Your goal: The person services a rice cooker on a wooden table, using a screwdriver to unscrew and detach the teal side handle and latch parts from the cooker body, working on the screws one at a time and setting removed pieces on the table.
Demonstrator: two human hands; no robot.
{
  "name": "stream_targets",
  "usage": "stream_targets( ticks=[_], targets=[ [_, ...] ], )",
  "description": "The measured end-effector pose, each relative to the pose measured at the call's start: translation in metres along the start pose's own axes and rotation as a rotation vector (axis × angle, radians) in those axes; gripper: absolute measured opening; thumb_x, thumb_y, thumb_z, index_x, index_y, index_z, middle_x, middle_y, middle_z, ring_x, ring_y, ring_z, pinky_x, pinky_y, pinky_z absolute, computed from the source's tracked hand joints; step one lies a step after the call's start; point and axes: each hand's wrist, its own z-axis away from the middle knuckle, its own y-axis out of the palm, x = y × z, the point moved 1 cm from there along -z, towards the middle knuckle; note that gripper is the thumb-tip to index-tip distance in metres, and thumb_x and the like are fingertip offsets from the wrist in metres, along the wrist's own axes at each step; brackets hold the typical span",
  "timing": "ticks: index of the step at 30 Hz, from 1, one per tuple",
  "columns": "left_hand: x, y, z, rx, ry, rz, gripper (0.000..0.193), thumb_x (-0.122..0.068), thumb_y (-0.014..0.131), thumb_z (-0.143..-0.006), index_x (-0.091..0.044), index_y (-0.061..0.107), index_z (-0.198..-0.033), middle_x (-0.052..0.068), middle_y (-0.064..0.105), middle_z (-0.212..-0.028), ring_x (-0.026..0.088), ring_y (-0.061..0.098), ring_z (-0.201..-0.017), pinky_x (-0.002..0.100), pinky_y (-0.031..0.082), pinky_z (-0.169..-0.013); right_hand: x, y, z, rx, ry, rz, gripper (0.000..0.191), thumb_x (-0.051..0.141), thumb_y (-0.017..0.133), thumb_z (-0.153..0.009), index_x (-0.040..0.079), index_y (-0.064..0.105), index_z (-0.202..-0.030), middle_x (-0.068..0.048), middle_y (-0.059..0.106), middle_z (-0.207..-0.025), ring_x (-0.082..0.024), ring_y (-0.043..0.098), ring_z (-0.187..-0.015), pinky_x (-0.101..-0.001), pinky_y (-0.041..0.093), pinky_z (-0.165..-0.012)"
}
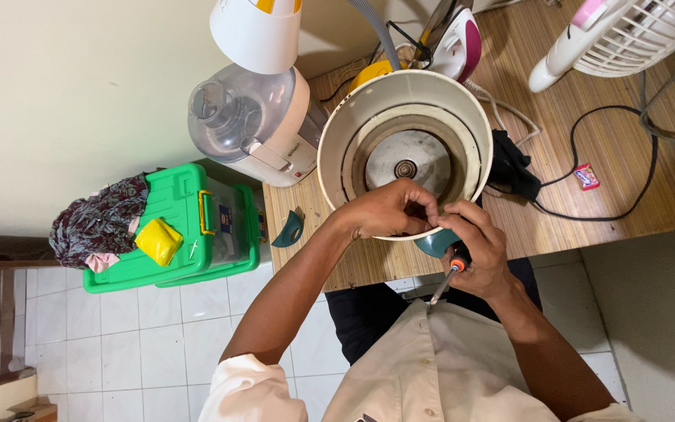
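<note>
A cream-white rice cooker body (pixel 337 133) stands open on the wooden table, its metal heating plate (pixel 408 160) showing inside. My left hand (pixel 388 209) rests on the near rim, fingers pinched together over the edge. My right hand (pixel 478 250) sits just beside it, curled around a screwdriver (pixel 448 275) with an orange and black handle; its shaft points down toward my lap. A teal plastic part (pixel 433 244) peeks out under the rim between both hands.
A food processor (pixel 248 125) stands left of the cooker, a teal plastic piece (pixel 288 229) near the table's edge. Behind are an iron (pixel 458 43), a white fan (pixel 626 31), black cables (pixel 611 156). A green storage box (pixel 197 227) with cloth sits on the tiled floor.
</note>
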Motion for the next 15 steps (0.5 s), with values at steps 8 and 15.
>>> stream_targets(
  ticks=[8,15],
  targets=[
    [0.0026,0.0033,-0.0017,-0.023,-0.002,0.058,0.013,0.005,0.075,-0.087,-0.001,0.070,-0.097,-0.001,0.069,-0.092,0.007,0.064,-0.088,0.024,0.053,-0.080,0.0036,0.0003,-0.0002,-0.003,0.011,-0.020,0.046,-0.004,0.069,-0.078,0.002,0.060,-0.123,-0.015,0.058,-0.126,-0.029,0.068,-0.098,-0.0370,0.057,-0.078],
    [0.0065,0.0031,-0.0029,-0.017,-0.029,0.237,0.024,0.015,0.072,-0.078,0.000,0.070,-0.096,0.000,0.070,-0.093,0.008,0.066,-0.087,0.025,0.056,-0.081,0.0034,-0.0006,0.0011,-0.003,-0.004,0.001,0.048,-0.004,0.069,-0.076,0.002,0.060,-0.123,-0.016,0.058,-0.127,-0.032,0.068,-0.103,-0.0383,0.058,-0.082]
  ],
)
